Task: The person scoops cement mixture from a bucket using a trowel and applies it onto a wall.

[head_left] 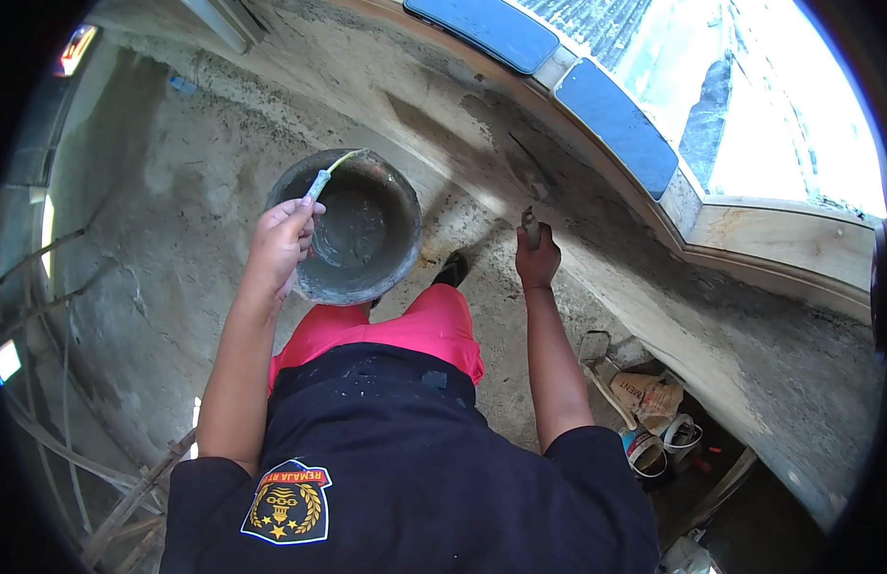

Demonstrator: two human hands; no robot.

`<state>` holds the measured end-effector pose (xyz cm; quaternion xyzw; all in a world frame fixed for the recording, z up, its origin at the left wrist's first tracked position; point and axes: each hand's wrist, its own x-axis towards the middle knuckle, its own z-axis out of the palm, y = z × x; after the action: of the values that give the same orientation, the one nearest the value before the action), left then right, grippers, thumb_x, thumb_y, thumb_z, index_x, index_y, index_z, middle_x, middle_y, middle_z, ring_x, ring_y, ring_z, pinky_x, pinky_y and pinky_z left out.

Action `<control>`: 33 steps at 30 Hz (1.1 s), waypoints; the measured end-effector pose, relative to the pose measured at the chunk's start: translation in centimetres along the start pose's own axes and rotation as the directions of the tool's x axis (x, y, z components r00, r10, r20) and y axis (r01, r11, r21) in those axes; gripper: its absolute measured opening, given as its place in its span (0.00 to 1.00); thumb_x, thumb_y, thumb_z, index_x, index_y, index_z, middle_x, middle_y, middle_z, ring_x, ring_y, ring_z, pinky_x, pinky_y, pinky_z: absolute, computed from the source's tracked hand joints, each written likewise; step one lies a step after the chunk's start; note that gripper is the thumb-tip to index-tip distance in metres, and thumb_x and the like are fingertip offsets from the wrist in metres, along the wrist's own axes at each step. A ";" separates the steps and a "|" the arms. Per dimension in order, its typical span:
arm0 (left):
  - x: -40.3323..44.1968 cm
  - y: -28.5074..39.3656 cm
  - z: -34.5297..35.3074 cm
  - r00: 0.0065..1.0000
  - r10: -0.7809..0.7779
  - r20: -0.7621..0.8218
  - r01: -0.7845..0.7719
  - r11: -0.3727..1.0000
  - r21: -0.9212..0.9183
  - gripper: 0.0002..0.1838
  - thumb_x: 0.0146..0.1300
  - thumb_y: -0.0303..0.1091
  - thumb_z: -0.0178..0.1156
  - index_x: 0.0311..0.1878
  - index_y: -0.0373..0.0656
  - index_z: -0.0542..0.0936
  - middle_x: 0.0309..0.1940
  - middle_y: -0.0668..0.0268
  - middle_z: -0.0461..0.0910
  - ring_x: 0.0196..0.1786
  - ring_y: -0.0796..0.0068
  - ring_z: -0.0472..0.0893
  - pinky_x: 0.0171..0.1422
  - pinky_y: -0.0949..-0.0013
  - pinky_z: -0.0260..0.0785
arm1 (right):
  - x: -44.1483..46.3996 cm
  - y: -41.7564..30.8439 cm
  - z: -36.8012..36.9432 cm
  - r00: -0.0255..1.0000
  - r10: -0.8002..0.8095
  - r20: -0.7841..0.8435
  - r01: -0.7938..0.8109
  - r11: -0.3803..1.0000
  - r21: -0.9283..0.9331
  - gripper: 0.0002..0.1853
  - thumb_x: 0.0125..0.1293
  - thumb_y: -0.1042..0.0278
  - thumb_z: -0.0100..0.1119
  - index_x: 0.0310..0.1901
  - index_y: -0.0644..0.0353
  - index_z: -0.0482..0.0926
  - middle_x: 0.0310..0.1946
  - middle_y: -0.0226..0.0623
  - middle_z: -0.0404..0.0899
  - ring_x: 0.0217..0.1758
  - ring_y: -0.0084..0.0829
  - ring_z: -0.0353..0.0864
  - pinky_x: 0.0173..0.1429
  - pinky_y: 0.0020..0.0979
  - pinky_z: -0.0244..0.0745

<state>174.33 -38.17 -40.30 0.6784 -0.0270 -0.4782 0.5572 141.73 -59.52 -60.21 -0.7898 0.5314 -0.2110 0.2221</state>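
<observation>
My left hand (284, 241) is closed around a slim tool (320, 183) with a pale blue-grey handle and a thin yellowish end; its exact kind I cannot make out. The tool's tip reaches over a round dark basin (405, 244), which is smeared with grey and stands on the floor in front of my legs. Off to the right, near the rough wall, my right hand (538, 260) is closed on a short grey object (530, 226) with an uneven top. Most of that object is hidden by the fingers.
A cement-stained floor (214, 172) surrounds the basin. Along the right runs a rough wall (596, 258) below a wooden window frame (768, 253). A cement bag (649, 397) and small buckets (644, 452) stand at lower right. Wooden poles (137, 493) lean at lower left.
</observation>
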 end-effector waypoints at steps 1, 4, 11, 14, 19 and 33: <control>-0.1 0.1 0.0 1.000 0.004 0.003 -0.004 1.000 0.003 0.12 0.69 0.39 0.52 0.40 0.39 0.77 0.19 0.81 0.61 0.19 0.92 0.55 0.21 0.83 0.44 | 0.2 0.2 0.1 0.999 0.020 -0.025 -0.018 0.998 0.052 0.19 0.58 0.50 0.63 0.41 0.56 0.76 0.27 0.48 0.81 0.32 0.52 0.81 0.35 0.45 0.76; -0.2 0.3 -0.3 1.000 -0.002 -0.001 0.002 1.000 0.006 0.12 0.69 0.39 0.52 0.40 0.39 0.77 0.19 0.81 0.61 0.19 0.92 0.55 0.21 0.83 0.44 | -2.2 0.5 0.1 1.000 0.021 0.003 -0.021 0.999 0.031 0.19 0.59 0.50 0.62 0.43 0.56 0.76 0.28 0.48 0.81 0.33 0.52 0.82 0.36 0.45 0.76; -0.2 -0.1 -0.6 1.000 0.000 -0.004 0.000 1.000 0.016 0.12 0.69 0.40 0.51 0.40 0.40 0.76 0.18 0.82 0.58 0.18 0.91 0.53 0.20 0.82 0.42 | -0.5 -0.6 0.7 0.999 0.005 0.039 -0.003 0.999 -0.035 0.18 0.59 0.50 0.61 0.43 0.55 0.76 0.27 0.47 0.81 0.32 0.51 0.82 0.35 0.44 0.76; -0.2 0.1 -0.5 1.000 0.002 -0.012 -0.002 1.000 0.017 0.13 0.69 0.41 0.51 0.39 0.40 0.76 0.18 0.82 0.58 0.18 0.91 0.53 0.21 0.82 0.42 | -0.4 -0.6 0.3 0.999 0.033 0.001 -0.033 0.999 0.010 0.16 0.58 0.53 0.63 0.41 0.55 0.76 0.26 0.46 0.80 0.30 0.50 0.82 0.34 0.44 0.75; -0.3 -0.1 -1.5 1.000 0.013 -0.022 -0.013 1.000 0.010 0.13 0.69 0.41 0.52 0.39 0.40 0.76 0.18 0.82 0.58 0.18 0.91 0.53 0.21 0.82 0.43 | -3.0 0.7 -0.1 0.998 0.065 -0.005 -0.064 0.993 0.094 0.15 0.57 0.57 0.63 0.42 0.55 0.76 0.26 0.45 0.81 0.30 0.48 0.82 0.34 0.42 0.76; -0.6 -0.2 -1.4 0.999 -0.029 -0.030 0.029 1.000 0.004 0.13 0.70 0.41 0.51 0.40 0.40 0.76 0.18 0.82 0.58 0.18 0.92 0.53 0.20 0.82 0.42 | -2.4 2.0 -1.7 0.994 0.062 0.091 -0.040 0.971 -0.234 0.19 0.60 0.47 0.60 0.43 0.52 0.75 0.28 0.45 0.82 0.33 0.49 0.82 0.36 0.45 0.77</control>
<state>174.82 -36.75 -40.24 0.6871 -0.0100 -0.4760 0.5489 138.43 -58.14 -60.18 -0.8057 0.5611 -0.1031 0.1594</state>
